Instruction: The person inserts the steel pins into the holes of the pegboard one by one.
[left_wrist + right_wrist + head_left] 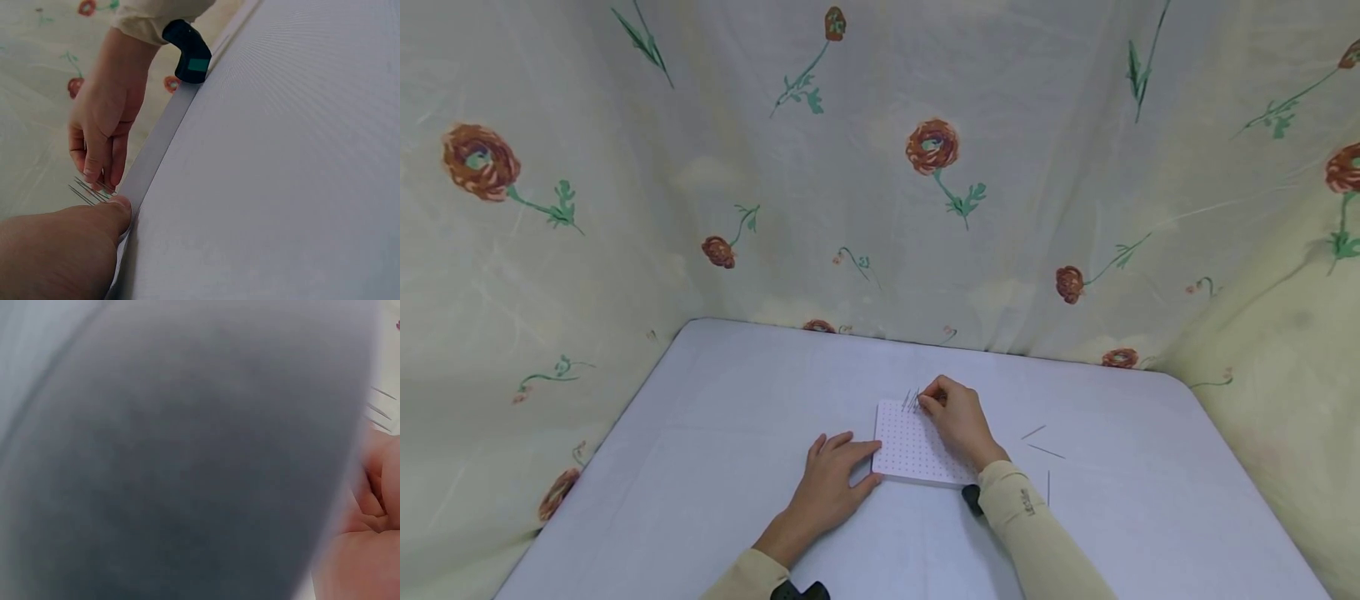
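The left hand (831,479), fingers flat, is steadying the white dotted board (910,454) on the tabletop (700,417); the right hand (955,417) is pinching a pin at the far corner, beside several standing pins (912,400); most holes look unfilled, with loose pins (1043,451) lying to the right.

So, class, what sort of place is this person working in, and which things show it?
Probably a makeshift recording booth: a pale rounded table walled in by draped cream flower-print cloth, with only a white dotted pegboard and thin metal pins set out.
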A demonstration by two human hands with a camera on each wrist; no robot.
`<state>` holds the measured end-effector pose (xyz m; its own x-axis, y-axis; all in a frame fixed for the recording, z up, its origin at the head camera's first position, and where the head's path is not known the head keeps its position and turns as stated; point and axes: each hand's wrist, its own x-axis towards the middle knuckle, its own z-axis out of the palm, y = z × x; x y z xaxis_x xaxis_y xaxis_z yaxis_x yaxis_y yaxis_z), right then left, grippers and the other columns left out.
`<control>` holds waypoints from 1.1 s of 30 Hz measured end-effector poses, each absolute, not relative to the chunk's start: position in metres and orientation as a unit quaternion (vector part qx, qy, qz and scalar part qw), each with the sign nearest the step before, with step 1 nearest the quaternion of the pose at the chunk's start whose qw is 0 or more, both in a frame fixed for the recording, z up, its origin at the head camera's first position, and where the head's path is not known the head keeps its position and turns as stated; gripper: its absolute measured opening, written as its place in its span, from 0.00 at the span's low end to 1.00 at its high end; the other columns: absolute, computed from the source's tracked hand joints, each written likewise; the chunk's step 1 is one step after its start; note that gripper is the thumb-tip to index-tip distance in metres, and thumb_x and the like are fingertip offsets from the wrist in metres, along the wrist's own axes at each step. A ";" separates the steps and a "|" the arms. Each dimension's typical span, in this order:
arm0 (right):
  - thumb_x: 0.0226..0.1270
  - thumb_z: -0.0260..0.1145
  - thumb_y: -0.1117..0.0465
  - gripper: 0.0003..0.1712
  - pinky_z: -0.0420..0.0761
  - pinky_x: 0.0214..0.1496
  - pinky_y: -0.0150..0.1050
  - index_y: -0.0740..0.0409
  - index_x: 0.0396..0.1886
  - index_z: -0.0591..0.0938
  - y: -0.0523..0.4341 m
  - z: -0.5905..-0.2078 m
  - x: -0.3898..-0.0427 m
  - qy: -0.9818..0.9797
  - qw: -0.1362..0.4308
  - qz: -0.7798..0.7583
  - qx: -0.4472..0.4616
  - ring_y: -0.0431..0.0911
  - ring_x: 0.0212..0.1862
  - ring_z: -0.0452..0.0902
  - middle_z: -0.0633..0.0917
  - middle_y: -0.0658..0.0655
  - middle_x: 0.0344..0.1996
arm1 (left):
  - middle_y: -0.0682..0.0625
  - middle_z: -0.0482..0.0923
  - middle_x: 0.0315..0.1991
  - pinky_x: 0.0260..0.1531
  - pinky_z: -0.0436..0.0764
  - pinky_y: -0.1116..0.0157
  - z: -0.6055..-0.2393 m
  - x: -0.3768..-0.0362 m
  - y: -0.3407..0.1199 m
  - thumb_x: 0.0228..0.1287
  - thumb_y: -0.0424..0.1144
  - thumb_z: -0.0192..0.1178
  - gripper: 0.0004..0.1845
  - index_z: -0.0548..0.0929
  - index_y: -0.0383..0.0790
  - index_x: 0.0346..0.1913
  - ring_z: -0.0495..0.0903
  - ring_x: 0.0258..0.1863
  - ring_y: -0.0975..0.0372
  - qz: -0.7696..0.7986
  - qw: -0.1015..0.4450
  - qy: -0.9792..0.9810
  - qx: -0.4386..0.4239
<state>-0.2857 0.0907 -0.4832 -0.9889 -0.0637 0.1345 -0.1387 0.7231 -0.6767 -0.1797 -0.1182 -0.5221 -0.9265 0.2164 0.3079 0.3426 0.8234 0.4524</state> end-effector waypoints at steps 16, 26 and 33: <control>0.62 0.66 0.58 0.07 0.82 0.48 0.39 0.50 0.40 0.81 0.104 -0.479 -0.281 -0.922 0.036 0.384 0.035 0.42 0.42 0.82 0.85 0.50 0.37 | 0.59 0.80 0.55 0.67 0.56 0.42 -0.528 -0.181 -0.117 0.58 0.55 0.63 0.25 0.77 0.58 0.59 0.69 0.65 0.54 -0.249 0.128 -0.948 -0.151; 0.61 0.68 0.56 0.12 0.82 0.50 0.39 0.55 0.43 0.82 0.125 -0.476 -0.277 -0.915 0.050 0.398 0.040 0.43 0.44 0.82 0.86 0.51 0.39 | 0.58 0.80 0.55 0.67 0.56 0.42 -0.525 -0.179 -0.116 0.57 0.54 0.64 0.25 0.77 0.57 0.58 0.69 0.65 0.54 -0.254 0.128 -0.948 -0.142; 0.62 0.67 0.55 0.15 0.81 0.50 0.40 0.55 0.46 0.81 0.142 -0.475 -0.273 -0.921 0.061 0.385 0.032 0.44 0.44 0.81 0.85 0.52 0.41 | 0.59 0.80 0.54 0.67 0.56 0.42 -0.525 -0.179 -0.116 0.57 0.55 0.64 0.25 0.77 0.58 0.58 0.69 0.65 0.54 -0.249 0.133 -0.949 -0.138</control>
<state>-0.2731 0.1416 -0.4754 -0.9904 -0.0122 0.1376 -0.1064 0.7022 -0.7040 -0.1792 -0.1157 -0.5247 -0.9264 0.1962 0.3214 0.3286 0.8380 0.4357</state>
